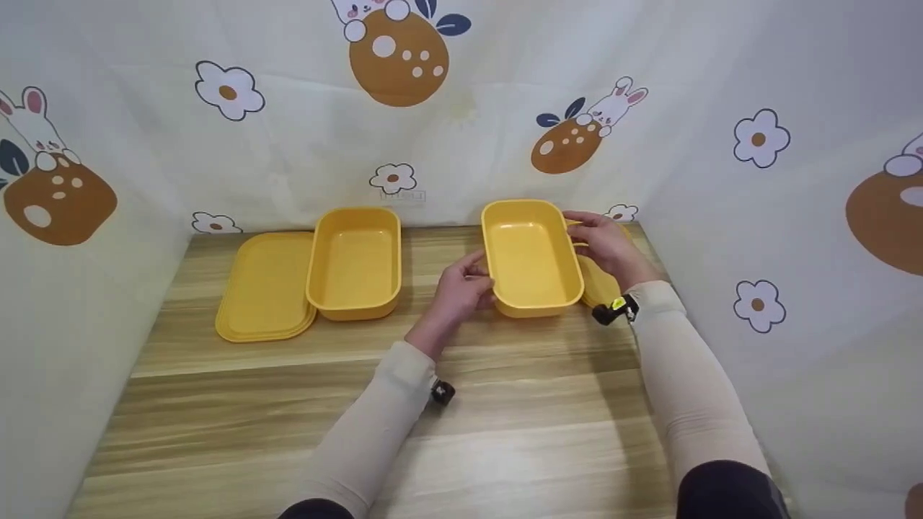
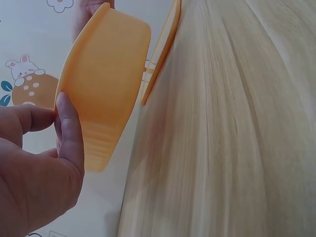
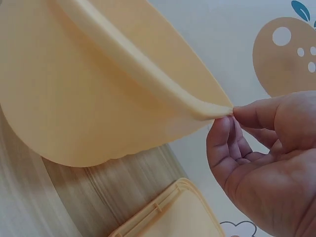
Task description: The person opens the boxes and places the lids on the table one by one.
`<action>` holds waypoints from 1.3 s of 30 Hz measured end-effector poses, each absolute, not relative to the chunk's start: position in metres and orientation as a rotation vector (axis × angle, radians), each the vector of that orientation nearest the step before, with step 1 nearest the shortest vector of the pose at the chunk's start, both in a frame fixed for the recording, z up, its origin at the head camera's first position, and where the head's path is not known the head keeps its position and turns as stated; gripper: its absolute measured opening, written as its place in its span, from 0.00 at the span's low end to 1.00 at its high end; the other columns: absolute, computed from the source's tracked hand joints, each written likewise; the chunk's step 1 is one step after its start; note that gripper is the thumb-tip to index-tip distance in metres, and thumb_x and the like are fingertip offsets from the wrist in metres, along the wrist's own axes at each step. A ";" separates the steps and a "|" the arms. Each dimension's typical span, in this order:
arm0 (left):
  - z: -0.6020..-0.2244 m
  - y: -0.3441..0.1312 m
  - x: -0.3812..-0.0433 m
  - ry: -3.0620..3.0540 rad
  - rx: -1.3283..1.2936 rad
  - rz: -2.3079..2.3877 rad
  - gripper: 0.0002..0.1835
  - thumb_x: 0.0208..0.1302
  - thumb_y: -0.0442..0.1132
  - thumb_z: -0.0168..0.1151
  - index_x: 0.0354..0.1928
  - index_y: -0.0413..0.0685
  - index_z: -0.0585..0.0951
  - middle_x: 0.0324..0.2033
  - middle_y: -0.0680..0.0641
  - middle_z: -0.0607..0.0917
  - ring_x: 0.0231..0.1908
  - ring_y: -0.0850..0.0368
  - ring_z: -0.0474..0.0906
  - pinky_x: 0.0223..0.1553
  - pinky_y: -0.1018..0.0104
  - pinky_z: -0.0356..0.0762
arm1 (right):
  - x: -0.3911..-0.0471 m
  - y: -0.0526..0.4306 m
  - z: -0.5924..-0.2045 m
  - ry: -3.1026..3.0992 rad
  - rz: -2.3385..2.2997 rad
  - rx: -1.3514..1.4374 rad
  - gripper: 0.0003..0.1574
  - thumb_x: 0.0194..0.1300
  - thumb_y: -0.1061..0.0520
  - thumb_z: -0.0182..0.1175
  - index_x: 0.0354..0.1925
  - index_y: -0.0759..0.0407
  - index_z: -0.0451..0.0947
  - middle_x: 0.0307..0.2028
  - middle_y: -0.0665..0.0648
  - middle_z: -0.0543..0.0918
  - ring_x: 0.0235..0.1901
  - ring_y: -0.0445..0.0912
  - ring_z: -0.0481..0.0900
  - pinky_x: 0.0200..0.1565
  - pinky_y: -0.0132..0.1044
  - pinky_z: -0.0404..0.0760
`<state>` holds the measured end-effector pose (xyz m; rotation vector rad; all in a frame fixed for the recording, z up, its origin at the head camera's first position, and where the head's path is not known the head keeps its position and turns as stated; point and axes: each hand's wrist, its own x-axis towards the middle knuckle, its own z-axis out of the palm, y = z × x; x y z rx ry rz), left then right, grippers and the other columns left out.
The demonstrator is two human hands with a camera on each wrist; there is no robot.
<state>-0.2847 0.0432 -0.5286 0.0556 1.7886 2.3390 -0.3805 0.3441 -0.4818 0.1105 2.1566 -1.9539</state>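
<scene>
Both hands hold a yellow rectangular plastic food container (image 1: 535, 311) by its rim, at the right back of the table. My left hand (image 1: 458, 294) pinches the left rim between thumb and fingers. At the opposite side, my right hand (image 1: 611, 249) pinches the rim near the far right corner. In the left wrist view the container (image 2: 106, 64) is raised off the wooden surface and tilted. A yellow lid (image 1: 600, 282) lies to its right, partly hidden behind the container and right hand; the right wrist view shows that lid (image 3: 182, 212) below the container.
A second yellow container (image 1: 357, 313) stands open-topped at the back left, with a yellow lid (image 1: 267, 288) lying beside it on its left. Fabric with rabbit and flower prints (image 1: 288, 158) walls the wooden table (image 1: 288, 418) at the back and both sides.
</scene>
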 end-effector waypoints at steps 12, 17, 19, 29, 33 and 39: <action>-0.527 0.053 -0.290 1.784 0.025 2.390 0.37 0.67 0.21 0.63 0.79 0.39 0.74 0.46 0.46 0.76 0.40 0.56 0.80 0.35 0.67 0.89 | -0.385 0.346 -0.485 2.167 -1.975 0.210 0.30 0.84 0.60 0.60 0.79 0.58 0.74 0.65 0.63 0.83 0.55 0.50 0.85 0.71 0.50 0.78; -0.526 0.056 -0.292 1.780 -0.002 2.391 0.36 0.68 0.21 0.62 0.79 0.39 0.74 0.46 0.46 0.76 0.38 0.56 0.80 0.34 0.67 0.88 | -0.386 0.346 -0.487 2.168 -2.010 0.208 0.30 0.83 0.61 0.60 0.78 0.60 0.75 0.63 0.62 0.84 0.51 0.48 0.86 0.62 0.43 0.84; -0.526 0.057 -0.292 1.763 -0.006 2.401 0.36 0.68 0.21 0.62 0.79 0.38 0.74 0.46 0.46 0.76 0.38 0.56 0.79 0.34 0.66 0.87 | -0.386 0.346 -0.488 2.163 -2.032 0.211 0.30 0.83 0.61 0.61 0.78 0.61 0.75 0.60 0.62 0.85 0.49 0.49 0.86 0.57 0.39 0.86; -0.525 0.062 -0.295 1.720 -0.029 2.440 0.37 0.68 0.19 0.60 0.79 0.38 0.74 0.45 0.46 0.77 0.33 0.58 0.78 0.32 0.67 0.86 | -0.389 0.347 -0.489 2.133 -2.089 0.254 0.28 0.81 0.60 0.65 0.75 0.62 0.79 0.57 0.63 0.87 0.50 0.51 0.86 0.55 0.40 0.87; -0.525 0.064 -0.295 1.728 -0.029 2.439 0.36 0.68 0.19 0.61 0.79 0.38 0.74 0.45 0.46 0.77 0.33 0.57 0.78 0.33 0.66 0.86 | -0.389 0.348 -0.489 2.129 -2.080 0.285 0.29 0.81 0.60 0.65 0.75 0.60 0.79 0.61 0.64 0.85 0.54 0.53 0.85 0.60 0.43 0.86; -0.527 0.065 -0.297 1.801 -0.033 2.414 0.36 0.68 0.21 0.61 0.78 0.39 0.75 0.45 0.47 0.77 0.37 0.58 0.78 0.36 0.63 0.88 | -0.388 0.347 -0.491 2.145 -2.084 0.278 0.29 0.81 0.61 0.63 0.76 0.61 0.78 0.59 0.64 0.85 0.52 0.53 0.85 0.58 0.41 0.86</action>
